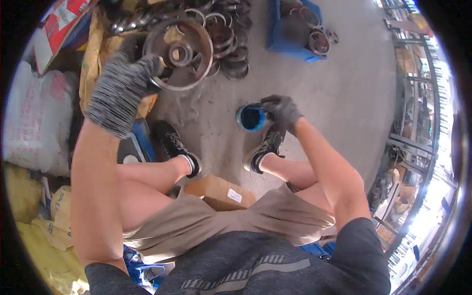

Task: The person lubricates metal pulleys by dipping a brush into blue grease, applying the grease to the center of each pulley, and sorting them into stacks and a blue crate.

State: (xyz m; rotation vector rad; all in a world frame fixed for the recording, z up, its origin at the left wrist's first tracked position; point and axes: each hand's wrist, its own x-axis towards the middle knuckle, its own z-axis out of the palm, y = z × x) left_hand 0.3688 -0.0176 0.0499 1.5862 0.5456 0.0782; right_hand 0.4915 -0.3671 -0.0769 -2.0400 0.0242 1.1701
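Grey spoked metal pulley wheel (178, 53) is gripped at its rim by left hand (123, 88); round blue tin (251, 118), lower right, is pinched by right hand (281, 110) fingers.

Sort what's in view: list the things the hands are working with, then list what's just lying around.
In hand:
left hand holding a metal pulley wheel
right hand on a blue can

Lying about:
pile of wheels
blue crate
cardboard box
white sack
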